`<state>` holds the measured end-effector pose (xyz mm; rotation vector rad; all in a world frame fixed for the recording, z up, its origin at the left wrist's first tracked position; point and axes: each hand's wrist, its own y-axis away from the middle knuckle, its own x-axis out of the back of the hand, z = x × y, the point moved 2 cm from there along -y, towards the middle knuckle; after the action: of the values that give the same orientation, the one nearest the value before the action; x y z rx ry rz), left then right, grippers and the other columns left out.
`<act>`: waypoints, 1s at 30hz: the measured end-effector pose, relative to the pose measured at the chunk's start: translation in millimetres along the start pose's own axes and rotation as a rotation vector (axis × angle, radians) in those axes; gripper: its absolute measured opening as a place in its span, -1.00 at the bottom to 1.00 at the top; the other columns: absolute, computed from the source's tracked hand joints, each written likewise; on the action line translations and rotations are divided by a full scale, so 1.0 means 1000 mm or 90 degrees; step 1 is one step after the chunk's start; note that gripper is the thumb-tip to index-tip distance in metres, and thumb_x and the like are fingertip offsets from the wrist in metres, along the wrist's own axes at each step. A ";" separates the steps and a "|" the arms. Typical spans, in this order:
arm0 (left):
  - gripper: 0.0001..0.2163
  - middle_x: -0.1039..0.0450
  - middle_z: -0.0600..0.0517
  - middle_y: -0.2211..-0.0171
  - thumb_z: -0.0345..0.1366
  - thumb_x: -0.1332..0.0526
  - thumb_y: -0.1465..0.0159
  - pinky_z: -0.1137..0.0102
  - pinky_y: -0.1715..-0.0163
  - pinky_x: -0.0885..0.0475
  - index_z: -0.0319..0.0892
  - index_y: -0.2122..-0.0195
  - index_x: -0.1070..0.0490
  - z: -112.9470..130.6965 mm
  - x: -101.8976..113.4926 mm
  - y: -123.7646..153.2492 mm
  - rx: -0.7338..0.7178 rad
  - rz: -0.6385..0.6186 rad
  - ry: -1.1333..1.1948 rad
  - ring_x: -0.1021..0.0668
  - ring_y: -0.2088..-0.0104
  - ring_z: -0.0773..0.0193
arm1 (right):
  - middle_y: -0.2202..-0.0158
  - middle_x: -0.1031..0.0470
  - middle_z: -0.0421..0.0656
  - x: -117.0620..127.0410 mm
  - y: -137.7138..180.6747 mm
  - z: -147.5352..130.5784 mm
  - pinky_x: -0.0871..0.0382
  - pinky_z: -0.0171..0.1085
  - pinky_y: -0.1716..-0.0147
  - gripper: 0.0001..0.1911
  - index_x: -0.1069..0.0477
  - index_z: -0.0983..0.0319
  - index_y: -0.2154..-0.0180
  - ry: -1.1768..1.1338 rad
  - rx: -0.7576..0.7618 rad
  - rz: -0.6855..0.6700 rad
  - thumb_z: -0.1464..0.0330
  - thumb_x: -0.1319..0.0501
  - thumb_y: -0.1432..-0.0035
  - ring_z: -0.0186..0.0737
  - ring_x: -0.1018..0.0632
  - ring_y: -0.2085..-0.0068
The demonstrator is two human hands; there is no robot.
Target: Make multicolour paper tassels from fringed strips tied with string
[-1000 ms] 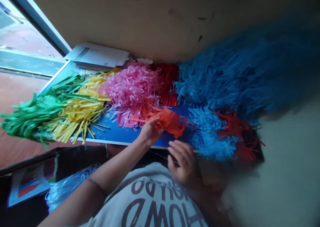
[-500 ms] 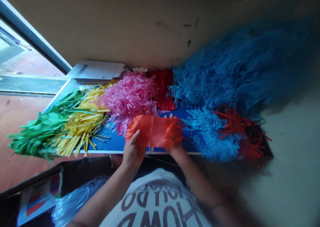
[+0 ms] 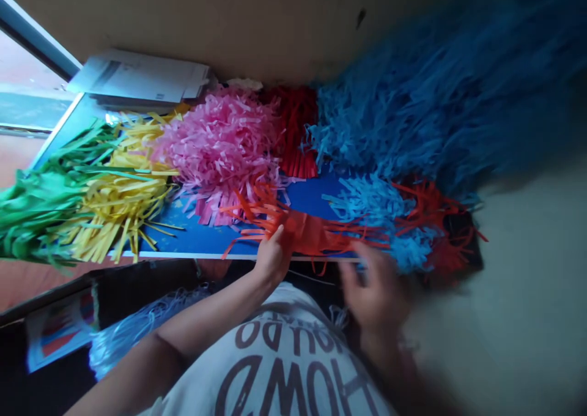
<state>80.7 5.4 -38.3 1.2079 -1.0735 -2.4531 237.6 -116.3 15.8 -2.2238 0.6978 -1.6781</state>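
My left hand (image 3: pixel 274 258) is closed in a pinch on the middle of an orange fringed paper bundle (image 3: pixel 307 232), whose cut strips fan out to both sides over the near edge of a blue board (image 3: pixel 202 240). Just right of the bundle and below the board edge, my right hand (image 3: pixel 376 293) is smeared by motion and off the paper; its fingers cannot be read. My printed grey shirt (image 3: pixel 284 367) fills the bottom of the view.
Heaps of fringed paper cover the board: green (image 3: pixel 36 208), yellow (image 3: pixel 119 202), pink (image 3: pixel 220 147), red (image 3: pixel 296 128) and a large blue one (image 3: pixel 413 110). Loose red strips (image 3: pixel 431 214) lie at the right. White papers (image 3: pixel 137 82) rest at the back left, pale blue string (image 3: pixel 123 336) lower left.
Half a second ago both hands held the orange paper stretched flat. Now it is gathered into a fringed bundle in my left hand, and my right hand has let go and dropped down to the right.
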 end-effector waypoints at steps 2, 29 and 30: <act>-0.83 -0.64 -0.05 0.16 -0.43 -0.16 -0.33 0.35 -0.03 -0.50 -0.24 0.14 -0.53 0.002 0.001 0.000 0.010 -0.021 -0.013 -0.65 0.14 0.27 | -0.16 -0.49 -0.01 -0.045 -0.006 -0.036 -0.08 0.23 -0.29 -0.52 -0.36 0.11 -0.19 -0.094 0.154 -0.174 0.31 -0.23 -0.24 0.12 -0.48 -0.17; -0.82 -0.65 -0.05 0.28 -0.29 -0.19 -0.29 0.10 -0.16 -0.14 -0.05 0.26 -0.62 0.069 0.016 -0.022 -0.539 -0.500 -1.198 -0.59 0.17 0.12 | -0.22 -0.43 0.00 -0.042 -0.053 -0.009 -0.16 0.05 -0.22 -0.41 -0.28 0.20 -0.25 -0.145 0.190 -0.340 0.28 -0.28 -0.22 0.02 -0.43 -0.21; -0.83 -0.64 -0.05 0.29 -0.29 -0.20 -0.29 0.11 -0.14 -0.17 -0.06 0.26 -0.62 0.068 0.014 -0.023 -0.540 -0.499 -1.220 -0.59 0.18 0.12 | -0.08 -0.55 -0.03 -0.055 -0.053 -0.013 -0.23 0.02 -0.14 -0.57 -0.41 0.18 -0.13 -0.166 0.172 -0.341 0.29 -0.29 -0.23 -0.01 -0.53 -0.08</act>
<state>23.4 50.7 -35.6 -1.5816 0.7252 -3.4614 224.5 -41.5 0.2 -2.4910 -0.1992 -1.5221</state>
